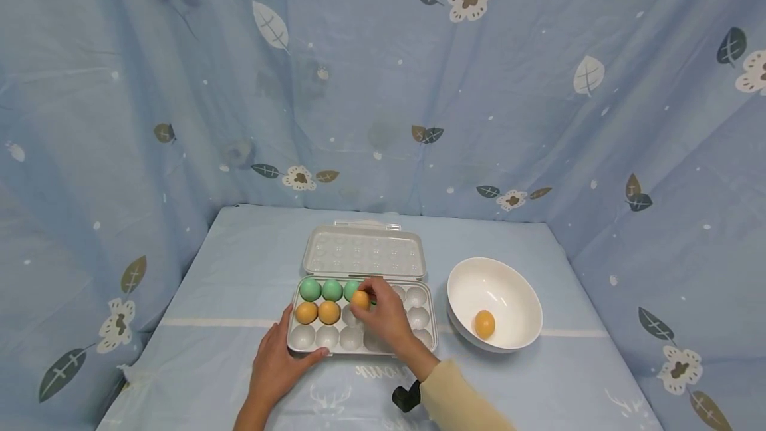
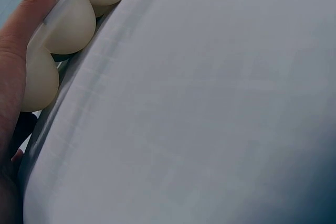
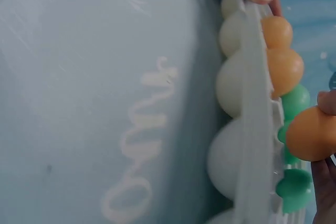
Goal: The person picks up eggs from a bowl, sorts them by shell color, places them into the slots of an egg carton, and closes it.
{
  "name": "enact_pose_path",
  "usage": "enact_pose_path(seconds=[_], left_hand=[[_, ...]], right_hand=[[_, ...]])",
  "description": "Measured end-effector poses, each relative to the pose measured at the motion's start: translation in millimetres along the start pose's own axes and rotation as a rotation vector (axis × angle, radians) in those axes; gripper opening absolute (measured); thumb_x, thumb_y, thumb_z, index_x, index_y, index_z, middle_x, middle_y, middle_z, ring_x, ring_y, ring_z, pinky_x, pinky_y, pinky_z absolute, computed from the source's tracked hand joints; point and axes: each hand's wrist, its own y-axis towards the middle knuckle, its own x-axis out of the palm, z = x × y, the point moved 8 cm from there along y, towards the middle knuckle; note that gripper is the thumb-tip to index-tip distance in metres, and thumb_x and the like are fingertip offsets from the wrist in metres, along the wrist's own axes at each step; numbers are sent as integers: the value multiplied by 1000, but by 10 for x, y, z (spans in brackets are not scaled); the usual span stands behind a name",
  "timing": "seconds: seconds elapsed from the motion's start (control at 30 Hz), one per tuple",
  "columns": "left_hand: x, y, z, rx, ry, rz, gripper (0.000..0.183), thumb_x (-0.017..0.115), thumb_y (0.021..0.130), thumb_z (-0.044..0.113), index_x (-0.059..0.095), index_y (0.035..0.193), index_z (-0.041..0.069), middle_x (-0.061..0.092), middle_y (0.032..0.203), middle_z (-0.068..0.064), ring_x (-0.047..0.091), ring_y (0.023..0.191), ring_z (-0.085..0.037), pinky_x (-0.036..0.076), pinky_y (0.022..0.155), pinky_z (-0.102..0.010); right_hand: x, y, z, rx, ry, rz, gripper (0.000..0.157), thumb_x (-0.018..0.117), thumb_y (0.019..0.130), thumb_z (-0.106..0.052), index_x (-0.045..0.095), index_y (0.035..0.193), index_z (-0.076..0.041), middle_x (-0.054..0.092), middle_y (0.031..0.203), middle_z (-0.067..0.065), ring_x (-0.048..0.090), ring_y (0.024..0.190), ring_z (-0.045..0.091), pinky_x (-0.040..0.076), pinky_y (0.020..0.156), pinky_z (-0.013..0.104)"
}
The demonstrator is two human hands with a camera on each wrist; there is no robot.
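An egg tray (image 1: 362, 350) with round wells lies with its clear lid (image 1: 365, 251) folded back. My left hand (image 1: 278, 361) holds its near left corner, fingers along the left side and thumb at the front rim. Over the middle of the tray, my right hand (image 1: 389, 318) pinches an orange ball (image 3: 310, 135) between thumb and fingertips. Green balls (image 1: 310, 289) sit in the back row, partly hidden by that hand. Two orange balls (image 1: 318, 312) fill the left wells of the middle row. The front-row wells (image 1: 326, 336) in sight hold nothing.
To the tray's right stands a white bowl (image 1: 509, 285) with one orange ball (image 1: 485, 324) inside. A small black object (image 1: 407, 396) shows by the right sleeve (image 1: 461, 398). A pale blue cloth (image 1: 257, 271) covers the table; patterned curtains (image 1: 383, 85) surround it.
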Motion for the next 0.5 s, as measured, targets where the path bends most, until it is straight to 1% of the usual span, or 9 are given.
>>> enact_pose_path(seconds=[0.1,0.2,0.37,0.5], left_hand=[[0,-3,-3,-1,4,-1,125,80,70,76,21,164,17,51,151,-26,37,145,-49,32,116,-68],[-7,-11,2,5,4,8,125,81,70,74,22,163,17,51,150,-26,39,144,-48,33,117,-67],[-18,-17,18,32,1,28,124,82,71,72,23,163,15,53,148,-27,40,143,-49,32,116,-66],[-17,-18,27,33,1,20,124,81,72,72,22,164,15,53,149,-26,40,144,-49,32,117,-65]], right_hand=[[104,-50,34,26,-19,-21,35,86,84,-17,65,112,-14,66,110,-1,68,104,15,59,91,28],[187,-93,62,29,-43,-41,36,88,84,-20,65,112,-15,66,109,-3,66,103,13,59,90,27],[264,-132,54,-10,-107,-49,39,89,82,-24,65,111,-16,65,107,-3,64,99,10,58,88,26],[280,-150,21,-31,-152,-37,38,89,83,-23,65,113,-16,66,107,-3,63,97,9,58,86,28]])
